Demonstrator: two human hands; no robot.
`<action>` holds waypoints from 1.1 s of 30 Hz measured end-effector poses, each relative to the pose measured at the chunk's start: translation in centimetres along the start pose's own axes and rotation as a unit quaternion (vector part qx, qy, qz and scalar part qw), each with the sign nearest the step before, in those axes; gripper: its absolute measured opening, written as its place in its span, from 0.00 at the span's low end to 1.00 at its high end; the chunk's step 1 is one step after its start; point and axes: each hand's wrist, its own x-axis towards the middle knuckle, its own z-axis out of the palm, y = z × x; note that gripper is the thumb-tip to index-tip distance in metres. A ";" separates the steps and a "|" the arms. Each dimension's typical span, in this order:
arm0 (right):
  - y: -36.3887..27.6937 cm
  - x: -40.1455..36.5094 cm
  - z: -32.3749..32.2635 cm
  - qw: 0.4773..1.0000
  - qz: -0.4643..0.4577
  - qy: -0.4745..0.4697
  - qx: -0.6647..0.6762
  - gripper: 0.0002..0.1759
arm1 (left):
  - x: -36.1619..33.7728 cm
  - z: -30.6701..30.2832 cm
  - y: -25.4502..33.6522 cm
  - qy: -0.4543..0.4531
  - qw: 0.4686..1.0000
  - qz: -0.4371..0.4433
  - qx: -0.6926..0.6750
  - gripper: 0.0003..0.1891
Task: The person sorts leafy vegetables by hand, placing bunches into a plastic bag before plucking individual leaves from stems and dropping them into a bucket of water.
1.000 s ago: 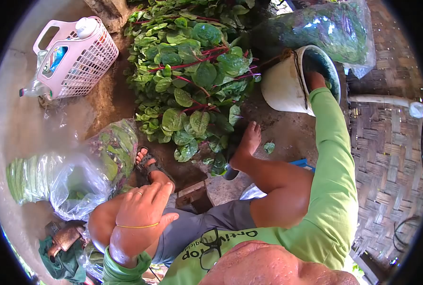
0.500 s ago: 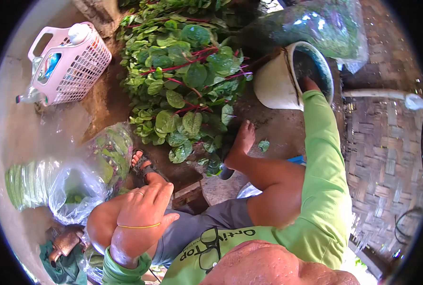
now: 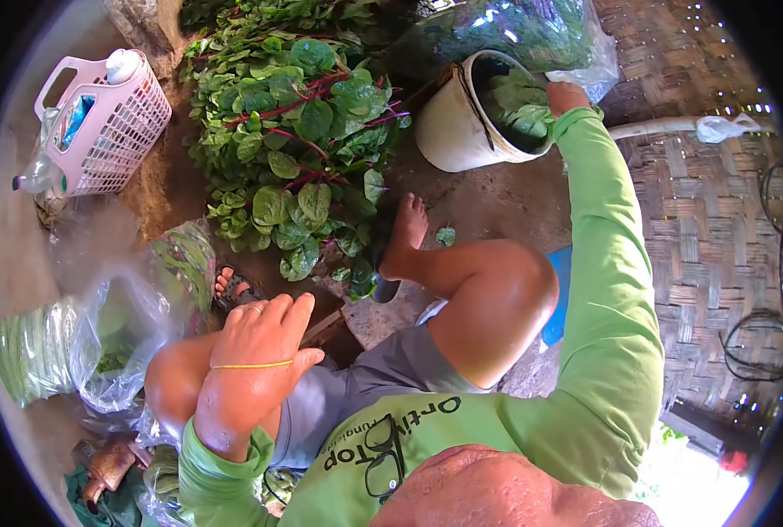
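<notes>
My right hand [image 3: 568, 98] is at the right rim of a white bucket [image 3: 451, 132], closed on a bunch of green leaves [image 3: 516, 104] that shows in the bucket's mouth; my fingertips are hidden. My left hand [image 3: 264, 329] lies palm down over my left knee, fingers stretched out and holding nothing. It wears a ring and a yellow wristband. Left of the bucket spreads a large heap of leafy greens with red stems [image 3: 299, 149], like Malabar spinach.
A pink plastic basket [image 3: 119, 127] with bottles stands at the upper left. Clear bags of greens lie at the left [image 3: 115, 351] and behind the bucket [image 3: 532, 35]. A woven wall [image 3: 717, 237] is on the right. One loose leaf [image 3: 445, 235] lies by my bare foot.
My right hand has come up from inside the bucket to its rim, and leaves now show in the mouth. My left hand stays at my knee. The whole view has shifted slightly.
</notes>
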 end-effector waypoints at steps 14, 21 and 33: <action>3.6 -2.6 -11.6 0.994 0.051 -0.026 -0.088 0.16 | -1.5 0.7 0.8 -0.004 0.999 0.039 -0.015 0.31; -3.6 -0.7 -19.7 0.992 -0.082 0.082 -0.053 0.18 | -1.3 1.3 0.7 -0.002 0.998 0.052 -0.029 0.26; -19.1 3.4 -28.4 0.840 -0.086 0.066 0.532 0.06 | 0.0 4.2 -0.6 0.065 0.997 0.046 0.004 0.26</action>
